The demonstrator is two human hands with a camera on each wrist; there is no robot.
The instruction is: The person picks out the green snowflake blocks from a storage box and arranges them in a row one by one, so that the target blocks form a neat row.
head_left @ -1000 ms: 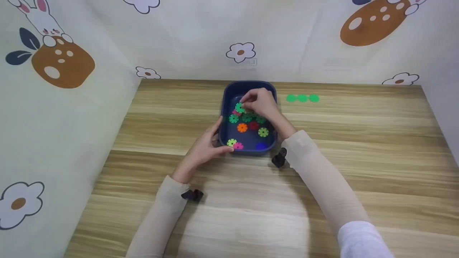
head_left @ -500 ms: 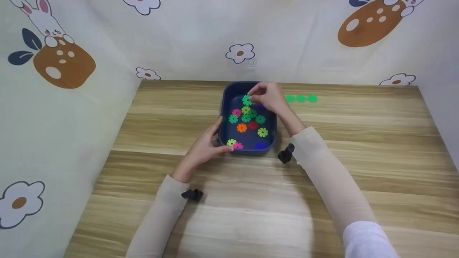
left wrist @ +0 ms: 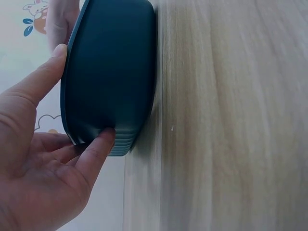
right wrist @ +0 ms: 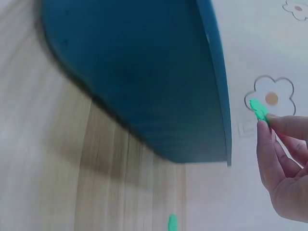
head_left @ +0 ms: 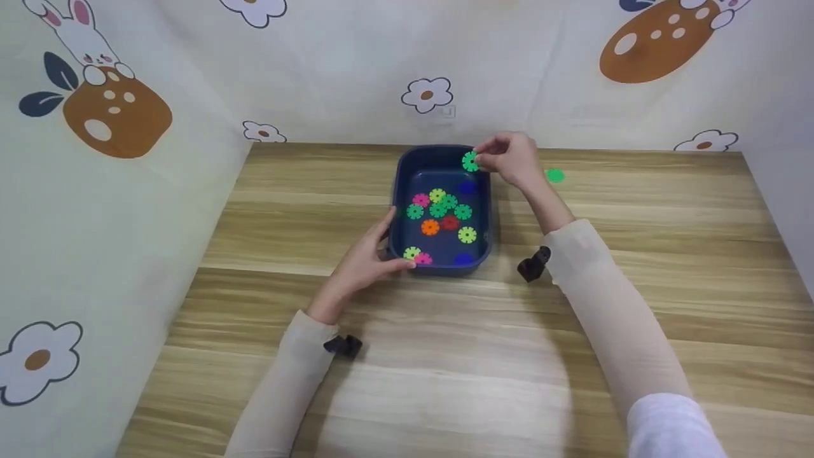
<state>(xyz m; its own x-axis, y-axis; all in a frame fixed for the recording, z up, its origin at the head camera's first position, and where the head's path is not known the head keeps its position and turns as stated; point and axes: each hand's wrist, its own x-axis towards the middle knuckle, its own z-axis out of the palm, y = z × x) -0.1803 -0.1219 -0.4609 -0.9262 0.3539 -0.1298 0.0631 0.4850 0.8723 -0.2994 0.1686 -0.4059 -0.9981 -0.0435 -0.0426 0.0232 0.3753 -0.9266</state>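
A dark blue plastic bin (head_left: 445, 270) stands on the table with several notched snowflake discs in it. My left hand (head_left: 362, 262) grips its near left corner, thumb on the near rim and fingers along the side. In the left wrist view that hand (left wrist: 53, 159) curls round the corner. My right hand (head_left: 514, 159) pinches a green snowflake disc (head_left: 469, 163) above the bin's far right rim. The right wrist view shows this disc (right wrist: 258, 109) edge-on between thumb and fingers. Beyond the right hand lies a green disc (head_left: 555, 175) on the table.
Inside the bin are an orange disc (head_left: 430, 227), a red disc (head_left: 449, 222) and several green, yellow, pink and blue ones. A patterned cloth wall (head_left: 343, 76) rises behind the wooden table (head_left: 661, 254).
My right hand has carried the green disc from the middle of the bin to the right and back, up over the rim. It now covers part of the green row. My left hand stays put.
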